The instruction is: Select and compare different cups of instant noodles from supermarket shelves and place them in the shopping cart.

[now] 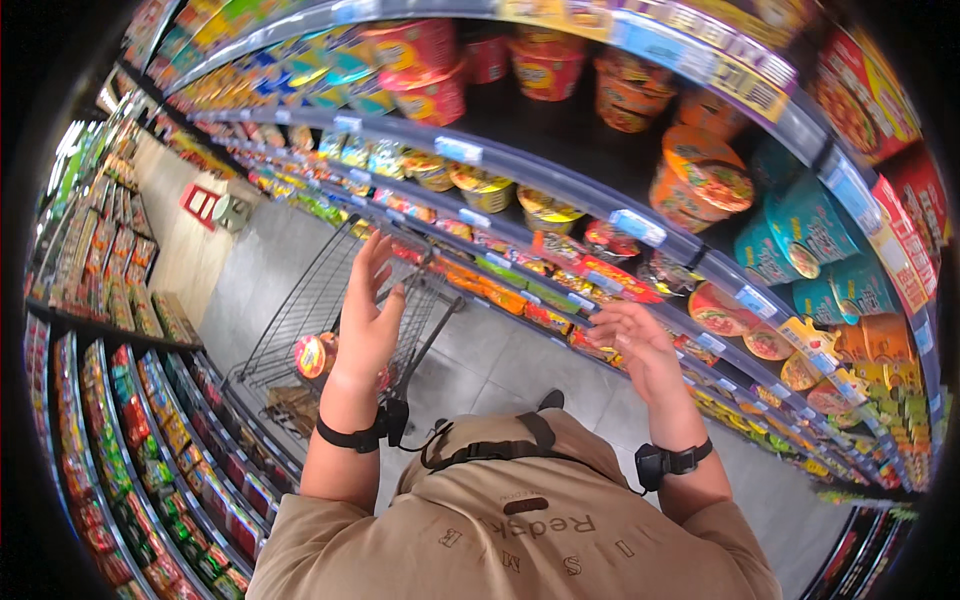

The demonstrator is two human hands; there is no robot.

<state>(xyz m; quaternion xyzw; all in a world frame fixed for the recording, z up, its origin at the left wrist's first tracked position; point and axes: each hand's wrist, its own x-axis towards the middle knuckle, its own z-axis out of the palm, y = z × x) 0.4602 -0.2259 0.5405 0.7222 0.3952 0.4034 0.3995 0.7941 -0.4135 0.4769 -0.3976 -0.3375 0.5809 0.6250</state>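
My left hand [372, 305] is raised over the wire shopping cart [290, 310], fingers apart and nothing in them. Inside the cart, beside my left wrist, shows a round red and yellow package [312, 355]. My right hand [637, 345] is held up in front of the shelves, its fingers loosely bent and apart, with nothing visible in it. Nearest to it are red snack packets [622, 280] on a middle shelf. Higher up stand an orange instant noodle cup [700, 180] and teal tubs [800, 235].
Shelving with price-tag rails [560, 195] curves across the front and right. Packed racks [165, 440] line the left. Grey tiled floor [480, 370] lies between. A red stool-like frame [201, 204] and a pale container [232, 213] stand farther down the aisle.
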